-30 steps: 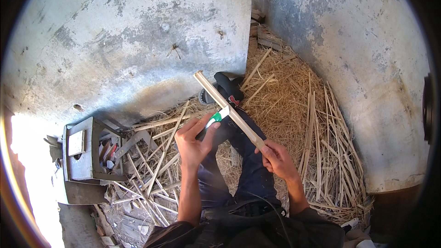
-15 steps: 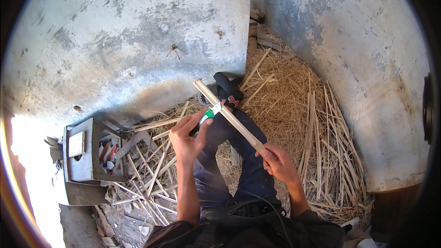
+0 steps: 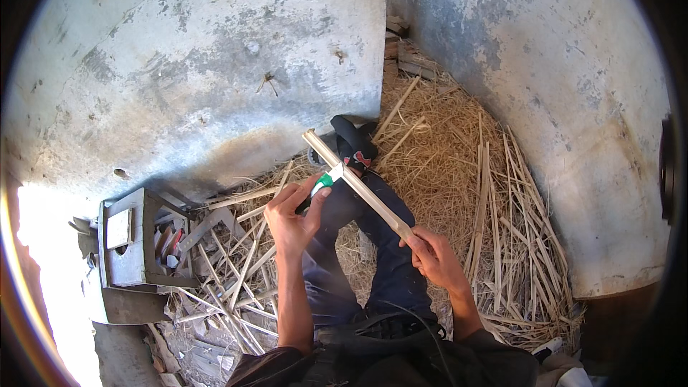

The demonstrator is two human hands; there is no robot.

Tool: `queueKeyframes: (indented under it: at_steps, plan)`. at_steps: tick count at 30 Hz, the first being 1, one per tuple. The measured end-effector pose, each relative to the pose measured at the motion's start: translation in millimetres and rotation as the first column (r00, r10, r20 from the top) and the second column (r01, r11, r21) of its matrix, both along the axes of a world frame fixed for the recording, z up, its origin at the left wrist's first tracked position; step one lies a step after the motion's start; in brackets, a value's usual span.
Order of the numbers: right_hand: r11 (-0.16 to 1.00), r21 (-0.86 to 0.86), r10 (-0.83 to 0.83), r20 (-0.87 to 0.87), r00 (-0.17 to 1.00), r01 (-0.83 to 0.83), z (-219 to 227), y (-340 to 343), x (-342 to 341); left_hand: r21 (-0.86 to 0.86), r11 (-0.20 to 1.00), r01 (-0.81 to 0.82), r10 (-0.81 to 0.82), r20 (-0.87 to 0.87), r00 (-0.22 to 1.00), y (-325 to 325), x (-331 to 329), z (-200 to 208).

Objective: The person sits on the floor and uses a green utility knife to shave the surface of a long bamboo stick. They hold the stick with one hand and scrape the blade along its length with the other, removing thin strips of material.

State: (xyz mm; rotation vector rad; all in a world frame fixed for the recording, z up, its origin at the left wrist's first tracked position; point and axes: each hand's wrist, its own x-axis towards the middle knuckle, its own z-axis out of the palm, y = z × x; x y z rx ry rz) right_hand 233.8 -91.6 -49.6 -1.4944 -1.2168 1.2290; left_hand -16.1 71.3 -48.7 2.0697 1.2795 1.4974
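Observation:
My left hand (image 3: 294, 218) is closed around the green and white handle of a knife (image 3: 325, 181). The light blade lies against a long, pale strip of split bamboo or wood (image 3: 374, 201), above the middle of its length. My right hand (image 3: 433, 256) grips the strip's lower end, with the fingers wrapped round it. From there the strip slants up and to the left over my legs, and its far end is free. Part of the knife handle is hidden by my left fingers.
Shavings (image 3: 444, 150) cover the floor ahead, with long strips (image 3: 534, 251) piled at the right. More strips (image 3: 240, 279) lie crisscrossed at the left, beside a grey box (image 3: 122, 261) with an open side. Walls (image 3: 215, 64) meet in a corner ahead.
My left hand and the knife have turned very slightly, and less of the green handle shows. The strip and my right hand stay nearly in place.

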Motion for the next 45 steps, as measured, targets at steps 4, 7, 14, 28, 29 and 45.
queueKeyframes:
  at_steps: [4, 7, 14, 28, 29, 45]
  plan:
    - [1.000, 0.007, -0.023, 0.030, 0.999, 0.023, 2, -1, -1, -0.039, 0.999, -0.026, 0.024, -0.045, 0.999, -3, 1, 3]
    - [0.999, 0.053, -0.015, 0.090, 0.996, 0.011, 0, -6, -1, -0.041, 0.993, -0.112, 0.111, -0.040, 0.993, 9, -13, -2]
    - [0.998, -0.050, -0.027, 0.029, 0.999, 0.028, -6, -23, -2, -0.145, 0.989, -0.031, 0.038, 0.049, 0.998, 19, -24, 3]
    - [0.997, -0.075, 0.002, -0.297, 0.955, -0.025, -10, -3, -7, -0.301, 0.877, 0.375, -0.173, 0.531, 0.829, -13, 12, 3]
    - [0.998, -0.064, 0.003, -0.281, 0.960, -0.021, -11, -3, -8, -0.284, 0.891, 0.354, -0.160, 0.534, 0.830, -13, 13, 6]
    - [0.999, -0.040, 0.010, -0.142, 0.990, -0.016, -14, -5, -12, -0.122, 0.992, 0.016, 0.010, 0.207, 0.978, -11, 25, 25]
